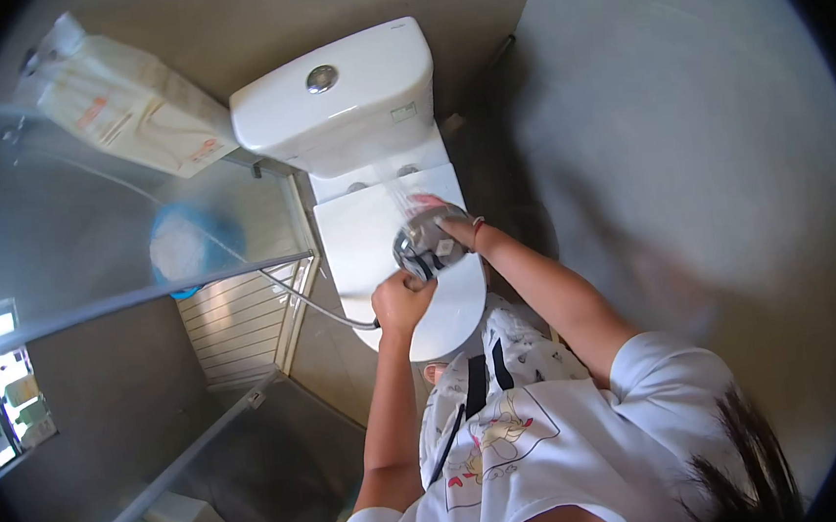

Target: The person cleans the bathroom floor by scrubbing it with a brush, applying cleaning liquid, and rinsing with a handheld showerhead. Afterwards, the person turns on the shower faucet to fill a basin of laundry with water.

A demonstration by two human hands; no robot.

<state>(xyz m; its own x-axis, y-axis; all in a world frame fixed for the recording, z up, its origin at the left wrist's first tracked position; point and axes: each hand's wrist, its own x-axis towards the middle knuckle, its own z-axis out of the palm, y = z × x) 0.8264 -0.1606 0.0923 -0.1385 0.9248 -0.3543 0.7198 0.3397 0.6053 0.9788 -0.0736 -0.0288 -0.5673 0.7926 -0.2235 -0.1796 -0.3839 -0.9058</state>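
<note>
L hand (402, 302) fisted round shower head (428, 242) handle; R hand (455, 229) fingers pressed flat on its face, over toilet lid (367, 236).

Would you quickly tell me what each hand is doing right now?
Left hand: closed around the shower head's handle, by the hose.
Right hand: on the shower head; grip cannot be told.

White toilet (367, 108), glass shower screen (121, 235), grey walls (682, 122)
</note>
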